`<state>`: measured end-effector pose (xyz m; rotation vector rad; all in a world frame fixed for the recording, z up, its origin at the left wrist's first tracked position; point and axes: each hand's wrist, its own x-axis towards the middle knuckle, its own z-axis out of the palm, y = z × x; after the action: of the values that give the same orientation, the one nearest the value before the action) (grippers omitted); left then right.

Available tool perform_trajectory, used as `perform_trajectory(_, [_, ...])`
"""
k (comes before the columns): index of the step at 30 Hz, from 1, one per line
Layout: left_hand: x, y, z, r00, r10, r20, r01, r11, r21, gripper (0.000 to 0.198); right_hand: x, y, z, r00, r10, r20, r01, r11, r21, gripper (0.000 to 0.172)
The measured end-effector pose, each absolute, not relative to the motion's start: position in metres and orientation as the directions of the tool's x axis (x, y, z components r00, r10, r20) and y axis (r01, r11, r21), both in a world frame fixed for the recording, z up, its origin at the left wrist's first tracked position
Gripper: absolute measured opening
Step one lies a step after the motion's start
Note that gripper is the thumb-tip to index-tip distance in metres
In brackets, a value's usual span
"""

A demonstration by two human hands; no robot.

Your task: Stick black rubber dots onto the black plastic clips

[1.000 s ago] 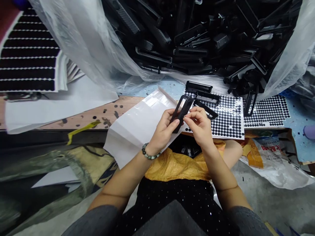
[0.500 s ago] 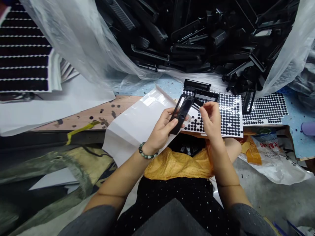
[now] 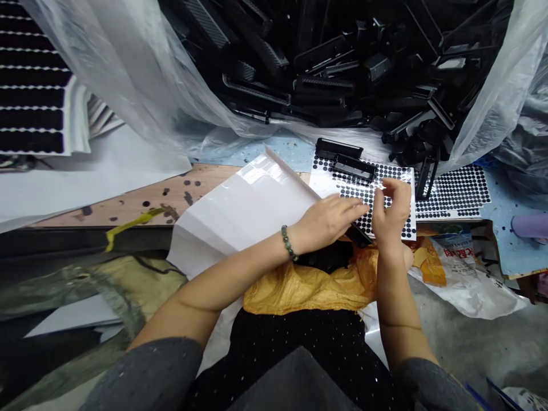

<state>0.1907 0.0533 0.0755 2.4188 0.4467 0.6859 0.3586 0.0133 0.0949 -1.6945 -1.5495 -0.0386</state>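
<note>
My left hand (image 3: 327, 221) reaches to the right with its fingers stretched out, a beaded bracelet at its wrist. Just under its fingertips a long black plastic part (image 3: 360, 235) lies tilted, mostly hidden by the hand, at the table's front edge above a yellow woven sack (image 3: 308, 290). My right hand (image 3: 391, 214) hovers over a white sheet of round black stickers (image 3: 323, 181). Its fingers are bent, with a gap between thumb and forefinger, and nothing shows in them. Two black plastic parts, one a frame-like piece (image 3: 354, 167), rest on the sheet's far side.
A clear plastic bag (image 3: 128, 74) full of black plastic parts (image 3: 325, 85) stands at the back. White backing paper (image 3: 240, 211) lies left of the stickers. More sticker sheets (image 3: 460, 191) and a purple cylinder (image 3: 531, 226) are to the right. Black strips (image 3: 32, 108) are stacked far left.
The black plastic part has left my left hand's grip and moved down to the right. My left hand has swung right and opened; my right hand has shifted slightly right.
</note>
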Motion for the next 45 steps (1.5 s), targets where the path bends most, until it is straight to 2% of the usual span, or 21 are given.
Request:
perform_trajectory(3, [0.203,0.047,0.06,0.86,0.358,0.362,0.094,-0.811,0.578,0.026,0.373,0.006,0.085,0.321,0.797,0.511,0.821,0.034,-0.569,0.013])
perform_trajectory(5, [0.21,0.044,0.053,0.861,0.378,0.34,0.124,-0.805,0.581,0.025,0.381,0.002,0.079,0.354,0.808,0.47,0.784,0.018,-0.621,0.012])
perform_trajectory(7, [0.213,0.042,0.053,0.845,0.436,0.31,0.165,-0.764,0.623,0.026,0.388,0.0,0.076,0.399,0.826,0.398,0.702,0.004,-0.713,0.014])
perform_trajectory(10, [0.201,0.038,0.065,0.795,0.533,0.289,0.158,-0.642,0.75,0.026,0.391,-0.001,0.075,0.406,0.89,0.21,0.534,-0.044,-0.844,0.014])
perform_trajectory(12, [0.182,0.035,0.078,0.707,0.654,0.271,0.102,-0.473,0.875,0.021,0.385,0.0,0.076,0.335,0.935,0.116,0.504,-0.073,-0.861,0.012])
perform_trajectory(13, [0.169,0.034,0.084,0.64,0.737,0.217,0.06,-0.329,0.943,0.02,0.378,0.001,0.076,0.275,0.957,0.093,0.53,-0.07,-0.845,0.01])
perform_trajectory(15, [0.145,0.034,0.095,0.505,0.862,-0.042,-0.049,0.077,0.996,0.026,0.361,0.005,0.075,0.132,0.989,0.062,0.632,-0.036,-0.774,0.009])
perform_trajectory(17, [0.126,0.036,0.101,0.454,0.839,-0.299,-0.187,0.418,0.889,0.031,0.341,0.011,0.073,0.022,1.0,-0.001,0.735,-0.017,-0.678,0.008])
perform_trajectory(18, [0.119,0.037,0.103,0.457,0.805,-0.378,-0.251,0.524,0.814,0.035,0.333,0.014,0.071,-0.003,0.999,-0.037,0.78,-0.021,-0.626,0.007])
perform_trajectory(20, [0.113,0.038,0.103,0.486,0.761,-0.43,-0.346,0.619,0.705,0.043,0.321,0.02,0.069,-0.001,0.995,-0.095,0.847,-0.05,-0.529,0.009])
perform_trajectory(23, [0.116,0.036,0.1,0.519,0.76,-0.391,-0.407,0.622,0.669,0.047,0.317,0.025,0.068,0.024,0.992,-0.127,0.88,-0.081,-0.469,0.011])
perform_trajectory(26, [0.125,0.035,0.096,0.443,0.818,-0.366,-0.448,0.556,0.7,0.039,0.321,0.026,0.071,0.068,0.991,-0.114,0.805,-0.122,-0.58,0.012])
perform_trajectory(28, [0.131,0.036,0.092,0.384,0.842,-0.379,-0.447,0.528,0.722,0.036,0.321,0.024,0.075,0.155,0.982,-0.105,0.625,-0.179,-0.759,0.011])
perform_trajectory(30, [0.137,0.037,0.089,0.371,0.84,-0.396,-0.418,0.531,0.737,0.034,0.317,0.022,0.08,0.211,0.969,-0.126,0.333,-0.193,-0.923,0.011])
perform_trajectory(33, [0.143,0.035,0.083,0.368,0.86,-0.354,-0.429,0.495,0.756,0.027,0.304,0.019,0.088,0.162,0.971,-0.175,-0.042,-0.171,-0.984,0.022])
perform_trajectory(35, [0.146,0.034,0.081,0.327,0.897,-0.297,-0.484,0.428,0.763,0.025,0.295,0.018,0.093,0.12,0.974,-0.194,-0.151,-0.175,-0.973,0.029])
perform_trajectory(38, [0.151,0.033,0.078,0.233,0.945,-0.232,-0.553,0.325,0.767,0.026,0.284,0.019,0.098,0.126,0.981,-0.149,-0.148,-0.13,-0.981,0.033])
perform_trajectory(41, [0.155,0.033,0.078,0.168,0.964,-0.204,-0.598,0.264,0.757,0.035,0.279,0.02,0.1,0.16,0.987,-0.028,-0.014,-0.026,-1.0,0.029])
perform_trajectory(45, [0.157,0.032,0.078,0.176,0.965,-0.192,-0.642,0.261,0.721,0.038,0.275,0.02,0.1,0.174,0.983,0.065,0.122,0.044,-0.992,0.018])
